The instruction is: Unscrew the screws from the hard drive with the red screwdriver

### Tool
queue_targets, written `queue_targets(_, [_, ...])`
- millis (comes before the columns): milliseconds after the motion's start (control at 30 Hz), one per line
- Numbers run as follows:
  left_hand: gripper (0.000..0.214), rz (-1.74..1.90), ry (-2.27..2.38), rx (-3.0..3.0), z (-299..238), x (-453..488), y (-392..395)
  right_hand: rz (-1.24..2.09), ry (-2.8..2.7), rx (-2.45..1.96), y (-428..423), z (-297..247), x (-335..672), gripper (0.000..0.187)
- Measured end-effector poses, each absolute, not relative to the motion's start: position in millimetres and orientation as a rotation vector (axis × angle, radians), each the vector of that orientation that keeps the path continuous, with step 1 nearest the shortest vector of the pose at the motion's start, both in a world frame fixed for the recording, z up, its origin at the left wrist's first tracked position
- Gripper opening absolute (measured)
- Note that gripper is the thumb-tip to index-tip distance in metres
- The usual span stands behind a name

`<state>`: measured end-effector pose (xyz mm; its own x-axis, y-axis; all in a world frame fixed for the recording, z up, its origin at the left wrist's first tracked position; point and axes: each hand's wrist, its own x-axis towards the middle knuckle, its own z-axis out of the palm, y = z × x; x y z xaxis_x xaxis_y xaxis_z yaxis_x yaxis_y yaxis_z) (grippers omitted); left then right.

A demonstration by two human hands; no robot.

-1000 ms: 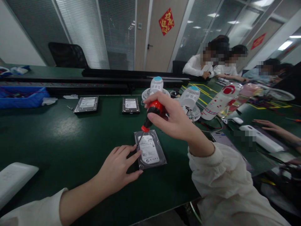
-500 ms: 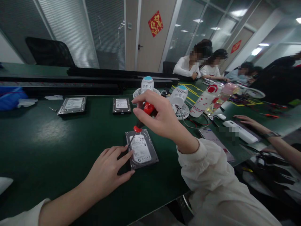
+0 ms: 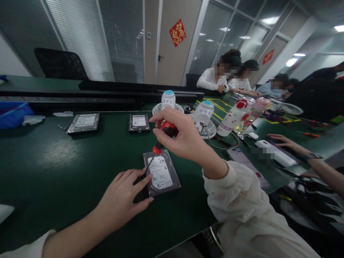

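A silver hard drive with a white label lies flat on the green table in front of me. My left hand rests on the table against the drive's left edge, fingers spread and touching its side. My right hand is closed round the red and black handle of a screwdriver. The screwdriver slants down to the left, its tip at the drive's left edge near my left fingertips.
Two more hard drives lie farther back. Two small white fans, a white and red bottle and a phone sit to the right. A neighbour's hand rests at right. Several people sit at the far end.
The view has shifted a little to the right and then settled. My right hand has turned slightly on the screwdriver handle. My left hand stays against the drive.
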<state>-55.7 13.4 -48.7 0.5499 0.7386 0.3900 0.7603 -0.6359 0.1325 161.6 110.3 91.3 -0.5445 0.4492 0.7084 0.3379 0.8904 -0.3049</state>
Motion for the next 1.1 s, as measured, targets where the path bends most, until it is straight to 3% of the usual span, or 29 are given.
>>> queue_targets(133, [0.051,-0.625,-1.306,-2.719,-48,-55,13,0.288,-2.282,-0.478,110,96,166,0.038])
queue_targets(367, [0.054,-0.599,-1.325,-2.724,-43,-52,12,0.206,-2.209,-0.490,116,94,163,0.016])
queue_targets(533, [0.053,-0.614,-1.345,-2.732,-43,-53,12,0.330,-2.267,-0.366,117,97,166,0.034])
queue_targets(767, [0.055,-0.603,-1.360,-2.739,-46,-53,12,0.255,-2.218,-0.425,116,95,162,0.014])
queue_targets(933, [0.056,-0.575,-1.367,-2.748,-43,-53,12,0.337,-2.286,-0.353,117,97,166,0.043])
queue_targets(1100, [0.058,-0.558,-1.359,-2.772,-38,-52,12,0.262,-2.250,-0.420,119,98,166,0.017])
